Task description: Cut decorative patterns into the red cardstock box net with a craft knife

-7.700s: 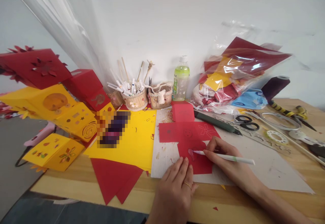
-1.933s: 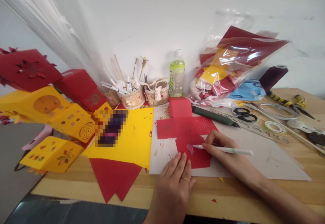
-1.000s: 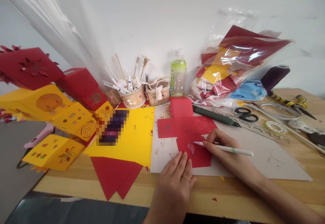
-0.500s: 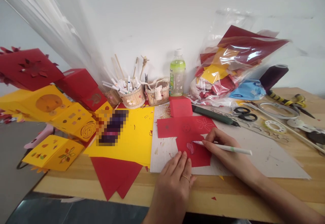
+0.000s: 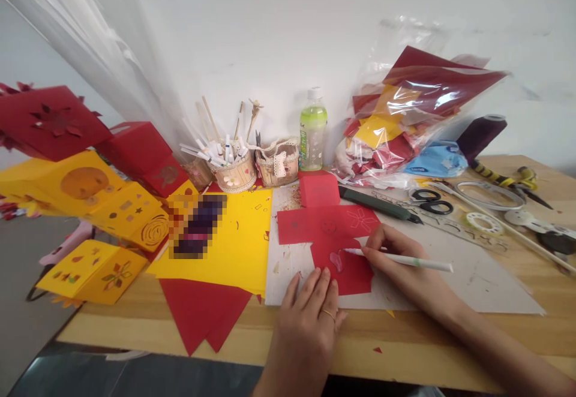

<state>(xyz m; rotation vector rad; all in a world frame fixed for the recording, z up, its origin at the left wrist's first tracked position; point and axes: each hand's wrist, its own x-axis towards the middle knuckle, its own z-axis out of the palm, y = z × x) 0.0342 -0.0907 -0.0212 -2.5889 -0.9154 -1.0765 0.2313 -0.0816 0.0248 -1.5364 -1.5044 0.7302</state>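
Note:
A red paper cutout (image 5: 324,226), shaped like an unfolded box, lies on a grey-white board (image 5: 472,283). Pale outlines are drawn on it: a flower at the upper right, a smiling face in the middle and a rounded shape lower down. My left hand (image 5: 310,319) rests flat with fingers stretched out, its tips on the lower left edge of the red paper. Between the thumb and fingers of my right hand (image 5: 396,259) is a white pen (image 5: 423,262) with a green band. Its tip points left, close to the rounded outline; whether it touches the paper I cannot tell.
Yellow paper sheets (image 5: 247,253) and folded red paper (image 5: 198,310) lie left, beside decorated yellow boxes (image 5: 90,271). Behind stand a pen basket (image 5: 234,172) and a bottle (image 5: 314,133). A green utility knife (image 5: 378,203), black scissors (image 5: 434,201) and a plastic bag of paper (image 5: 405,115) are right.
The pen tip has shifted slightly right, away from the rounded outline, along with my right hand. My left hand stays in place. The whole view has drifted a little.

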